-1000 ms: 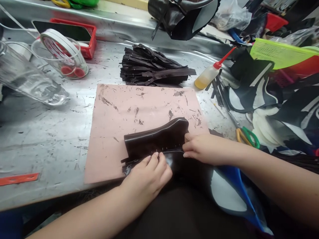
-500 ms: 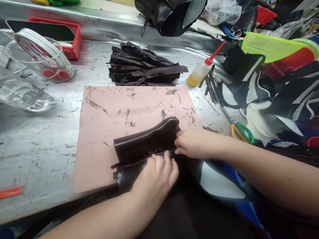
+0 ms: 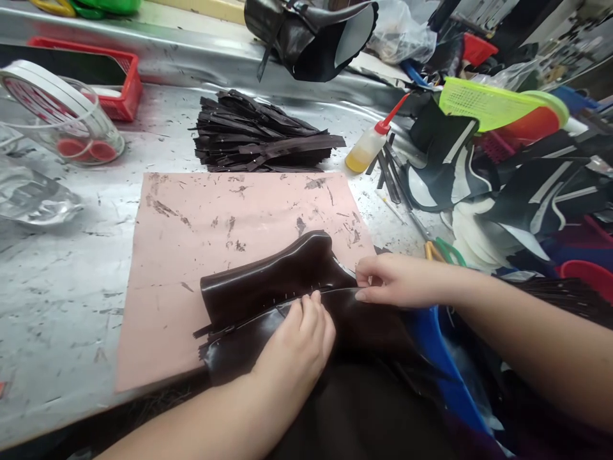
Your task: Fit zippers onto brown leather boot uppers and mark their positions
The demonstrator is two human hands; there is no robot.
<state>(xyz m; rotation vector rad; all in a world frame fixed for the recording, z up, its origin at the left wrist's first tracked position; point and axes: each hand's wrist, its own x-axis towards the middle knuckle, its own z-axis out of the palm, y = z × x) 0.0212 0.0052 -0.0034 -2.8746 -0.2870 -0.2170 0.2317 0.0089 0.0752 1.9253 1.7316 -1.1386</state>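
A dark brown, glossy leather boot upper point(image 3: 268, 275) lies folded across the front of a pink board, its near part hanging over the table edge toward me. Short pale marks run along its middle seam, beside a dark strip that sticks out at the left end. My left hand point(image 3: 299, 335) rests on the near part, its fingers bent together and gripping along the seam. Further right, my right hand point(image 3: 383, 280) pinches the leather edge between thumb and fingers. A pale lining edge shows just left of those fingertips.
The pink board point(image 3: 167, 255) carries dark scraps. Behind it lie a pile of dark strips point(image 3: 263, 137) and a bottle of yellow liquid point(image 3: 364, 150). Scissors point(image 3: 443, 251) and black-and-white cut pieces point(image 3: 445, 166) lie right. A clear cup point(image 3: 90, 150) and red basket point(image 3: 131, 89) stand left.
My right hand has shifted right along the leather edge, and the upper's right end is spread out more. My left hand stays on the seam. The view has turned slightly.
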